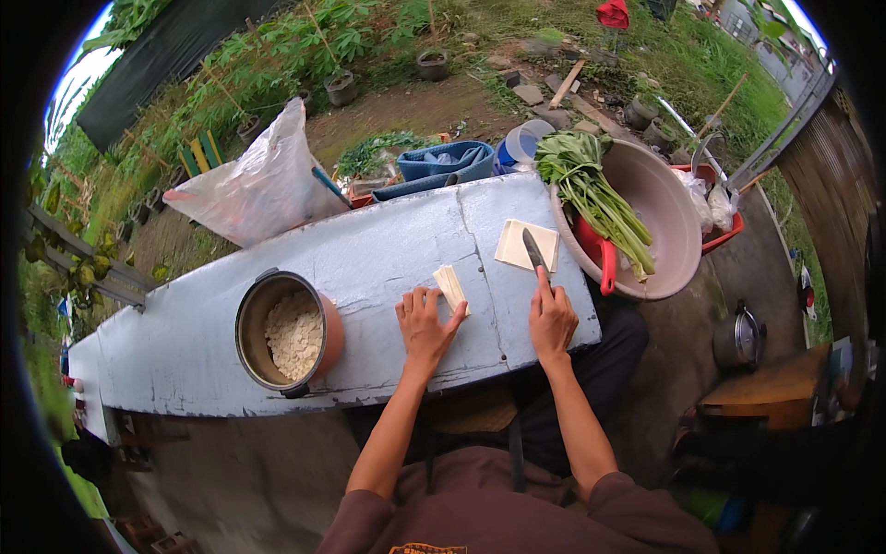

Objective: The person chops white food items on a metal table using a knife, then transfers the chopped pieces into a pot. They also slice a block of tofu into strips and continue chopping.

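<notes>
Left hand (426, 323): fingers spread flat on the table (369, 249), touching a pale stack of slices (451, 287).
Right hand (552, 320): closed around a knife (535, 252), blade lying over a pale flat slab (527, 245).
Pot (286, 332): left of the hands, white pieces inside.
Bag (258, 185): clear plastic, far table edge.
Basin (660, 217): right end, holding greens (591, 189).

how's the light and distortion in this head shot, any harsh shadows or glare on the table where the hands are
Head view: soft, even daylight, no hard shadows or glare on the pale table; fisheye bends the table's long edges and leaves black corners; the left hand by the pale slices and the right hand with the knife look sharp; the sky at the upper left rim is blown out.
</notes>
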The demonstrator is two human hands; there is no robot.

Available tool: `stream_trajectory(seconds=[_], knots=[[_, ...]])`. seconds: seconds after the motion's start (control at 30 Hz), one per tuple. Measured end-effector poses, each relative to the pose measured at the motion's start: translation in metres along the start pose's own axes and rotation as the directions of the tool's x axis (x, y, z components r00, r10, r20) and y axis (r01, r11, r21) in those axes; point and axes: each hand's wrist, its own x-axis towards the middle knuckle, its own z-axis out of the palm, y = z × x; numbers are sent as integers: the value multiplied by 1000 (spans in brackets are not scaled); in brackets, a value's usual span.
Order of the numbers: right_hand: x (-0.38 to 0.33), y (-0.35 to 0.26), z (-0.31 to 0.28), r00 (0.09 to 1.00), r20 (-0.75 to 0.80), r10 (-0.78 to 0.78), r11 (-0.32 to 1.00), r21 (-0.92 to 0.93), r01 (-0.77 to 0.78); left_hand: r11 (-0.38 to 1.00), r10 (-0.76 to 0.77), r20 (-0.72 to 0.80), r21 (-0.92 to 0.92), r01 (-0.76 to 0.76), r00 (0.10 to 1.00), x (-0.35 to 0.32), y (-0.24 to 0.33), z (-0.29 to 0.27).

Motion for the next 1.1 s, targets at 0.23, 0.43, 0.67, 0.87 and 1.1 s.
stream_trajectory(seconds=[0.23,0.43,0.67,0.87,1.1], knots=[[1,6,7,992,-113,61,992,-102,-73,996,-47,13,-71,47,999,9,24,27],[0,6,6,970,-155,186,976,-86,-201,995,-54,32,-81,56,998,35,44,48],[0,8,7,965,-159,209,974,-49,-219,999,-44,52,-23,45,998,59,61,57],[1,7,7,967,-127,221,974,-23,-225,997,72,137,-18,-71,988,72,78,72],[2,5,4,962,-163,218,975,3,-220,998,-62,237,9,62,969,76,93,79]])
